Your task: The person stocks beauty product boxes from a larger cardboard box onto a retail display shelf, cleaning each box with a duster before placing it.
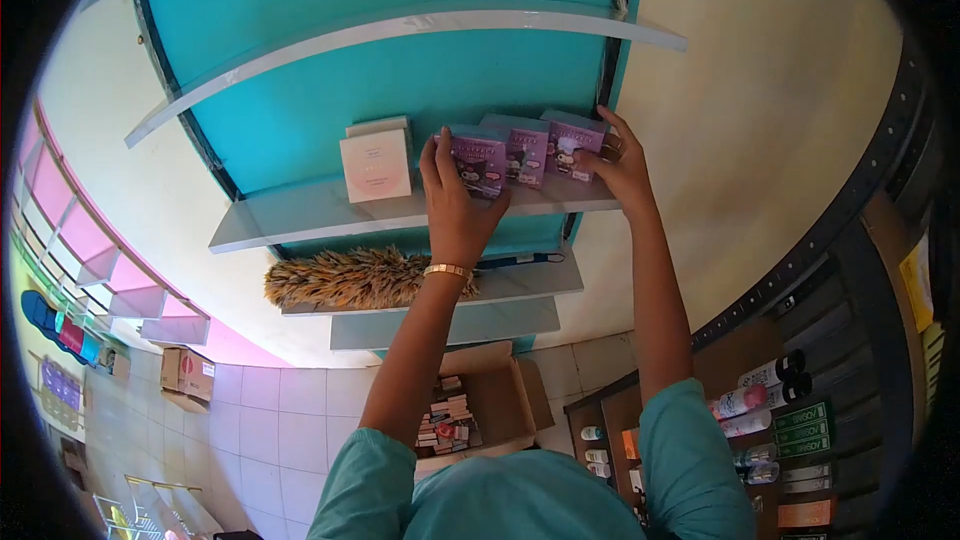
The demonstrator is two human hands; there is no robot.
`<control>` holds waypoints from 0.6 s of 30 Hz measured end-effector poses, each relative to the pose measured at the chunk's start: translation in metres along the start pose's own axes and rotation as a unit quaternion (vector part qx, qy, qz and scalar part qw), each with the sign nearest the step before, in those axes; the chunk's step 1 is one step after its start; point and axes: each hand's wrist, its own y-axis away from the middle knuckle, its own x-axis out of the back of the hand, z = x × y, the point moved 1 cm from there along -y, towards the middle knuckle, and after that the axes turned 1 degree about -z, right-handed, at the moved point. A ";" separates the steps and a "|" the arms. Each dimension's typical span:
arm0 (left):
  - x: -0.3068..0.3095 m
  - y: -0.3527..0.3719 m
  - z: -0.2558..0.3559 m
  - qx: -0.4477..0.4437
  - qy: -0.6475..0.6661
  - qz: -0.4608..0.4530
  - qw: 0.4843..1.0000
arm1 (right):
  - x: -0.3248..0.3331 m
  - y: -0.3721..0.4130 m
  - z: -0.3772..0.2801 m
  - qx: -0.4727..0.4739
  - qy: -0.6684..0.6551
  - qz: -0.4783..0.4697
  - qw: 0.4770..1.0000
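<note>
Three purple boxes stand side by side on the white shelf [300, 208]. My left hand [462, 202] is closed round the left purple box [482, 162], fingers on its left edge and thumb near its lower right. The middle purple box [526, 152] stands between my hands, partly behind the left one. At the right purple box [572, 145], my right hand [622, 168] has its thumb on the front and its fingers at the right side. A white box [376, 166] stands left of my left hand, with another box behind it.
A feather duster [345, 278] lies on the shelf below. Another shelf [420, 25] curves overhead. On the floor an open carton [505, 390] holds several small boxes. Bottles [740, 401] and packs stand on a dark rack at the right. A closed carton [187, 377] is at the left.
</note>
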 end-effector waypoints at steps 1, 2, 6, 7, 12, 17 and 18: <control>-0.001 -0.002 -0.001 -0.002 0.005 0.000 1.000 | 0.002 -0.002 0.002 -0.007 0.001 0.002 1.000; -0.001 -0.003 -0.001 0.005 0.010 -0.005 1.000 | 0.003 -0.003 0.002 -0.003 0.007 0.006 1.000; -0.004 -0.004 -0.002 0.023 0.010 -0.005 1.000 | 0.004 -0.004 0.003 -0.001 0.021 0.017 1.000; -0.005 -0.004 -0.002 0.023 0.005 0.000 1.000 | 0.005 -0.004 0.003 -0.004 0.022 0.021 1.000; -0.003 -0.004 -0.003 -0.003 -0.004 0.000 1.000 | 0.009 -0.004 0.005 0.002 -0.005 0.014 1.000; -0.004 -0.004 0.000 0.000 -0.004 0.004 1.000 | 0.012 -0.005 0.011 0.006 0.002 0.010 1.000; -0.002 -0.004 0.002 0.001 -0.006 0.000 1.000 | 0.013 -0.005 0.013 0.007 -0.003 0.010 1.000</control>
